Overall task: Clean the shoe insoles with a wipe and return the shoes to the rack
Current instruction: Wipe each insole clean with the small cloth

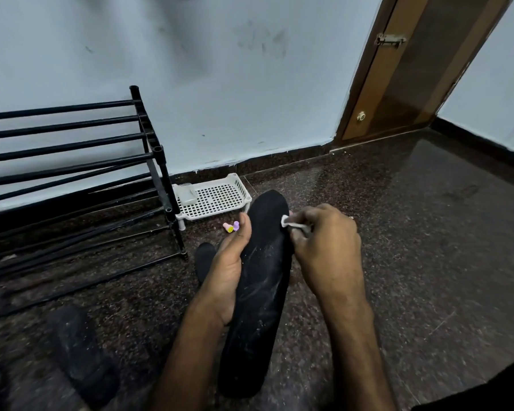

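Observation:
A long black insole [260,292] with pale smears stands tilted over the floor in the middle of the head view. My left hand [229,271] grips its left edge from below, thumb along the side. My right hand [324,241] pinches a small white wipe [293,225] against the insole's upper right edge near the toe. A second black insole [204,261] lies on the floor behind my left hand, partly hidden. A dark blurred shoe [77,354] lies at the lower left. The black shoe rack [72,173] stands at the left against the wall with bare bars.
A white perforated plastic tray [217,198] holding a small clear box [189,195] sits on the floor by the rack's right end. Small pink, yellow and purple objects [232,227] lie in front of it. A brown door [413,72] is at the right. The floor is dark speckled stone.

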`<move>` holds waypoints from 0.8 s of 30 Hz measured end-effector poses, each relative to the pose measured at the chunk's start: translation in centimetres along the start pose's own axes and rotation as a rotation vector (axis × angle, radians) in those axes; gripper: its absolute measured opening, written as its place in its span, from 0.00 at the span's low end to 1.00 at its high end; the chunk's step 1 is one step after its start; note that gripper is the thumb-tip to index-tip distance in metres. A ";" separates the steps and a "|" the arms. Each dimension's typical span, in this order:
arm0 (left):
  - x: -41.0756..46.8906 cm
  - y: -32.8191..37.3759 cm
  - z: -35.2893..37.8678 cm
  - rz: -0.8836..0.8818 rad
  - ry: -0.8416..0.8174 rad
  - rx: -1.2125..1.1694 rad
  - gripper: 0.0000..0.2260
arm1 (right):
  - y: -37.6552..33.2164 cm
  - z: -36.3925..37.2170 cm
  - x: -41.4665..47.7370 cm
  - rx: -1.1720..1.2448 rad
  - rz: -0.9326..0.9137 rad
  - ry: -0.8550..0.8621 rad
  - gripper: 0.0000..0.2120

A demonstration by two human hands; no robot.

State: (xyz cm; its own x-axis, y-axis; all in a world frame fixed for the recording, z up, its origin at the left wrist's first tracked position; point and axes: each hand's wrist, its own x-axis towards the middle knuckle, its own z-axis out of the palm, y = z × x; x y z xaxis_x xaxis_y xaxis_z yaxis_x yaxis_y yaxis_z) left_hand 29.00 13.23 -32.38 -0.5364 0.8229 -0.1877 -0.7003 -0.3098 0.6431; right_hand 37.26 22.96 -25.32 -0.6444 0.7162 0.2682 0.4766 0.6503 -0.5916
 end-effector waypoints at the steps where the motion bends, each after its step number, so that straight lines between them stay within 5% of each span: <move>1: 0.1 0.0 -0.1 0.002 0.006 0.001 0.33 | 0.3 -0.2 0.1 -0.009 -0.011 -0.053 0.05; 4: 0.0 -0.3 0.0 -0.016 0.002 -0.016 0.32 | 0.7 -0.1 -0.1 -0.001 -0.054 -0.202 0.04; 8: 0.0 -0.2 0.0 -0.002 -0.009 -0.021 0.31 | 0.7 0.3 0.2 0.023 -0.043 -0.014 0.06; 12: 0.3 -0.4 -0.4 -0.022 -0.003 -0.033 0.32 | 1.0 0.6 -0.1 0.042 -0.071 -0.189 0.04; 16: 0.4 -0.6 -0.5 -0.028 -0.033 -0.050 0.33 | 0.8 0.7 0.0 0.047 -0.024 -0.018 0.06; 20: 0.6 -0.6 -0.6 -0.029 -0.029 -0.074 0.33 | 1.0 0.2 0.2 -0.009 -0.023 -0.156 0.03; 24: 0.5 -0.7 -0.7 -0.017 -0.029 -0.079 0.33 | 0.7 0.6 0.1 0.021 -0.003 -0.024 0.05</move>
State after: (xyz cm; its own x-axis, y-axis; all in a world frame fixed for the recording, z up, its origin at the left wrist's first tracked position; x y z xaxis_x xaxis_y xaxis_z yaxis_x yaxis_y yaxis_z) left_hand 28.84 13.53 -33.47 -0.5107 0.8416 -0.1757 -0.7448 -0.3310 0.5794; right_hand 37.17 23.35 -26.20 -0.6597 0.7080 0.2520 0.4625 0.6468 -0.6065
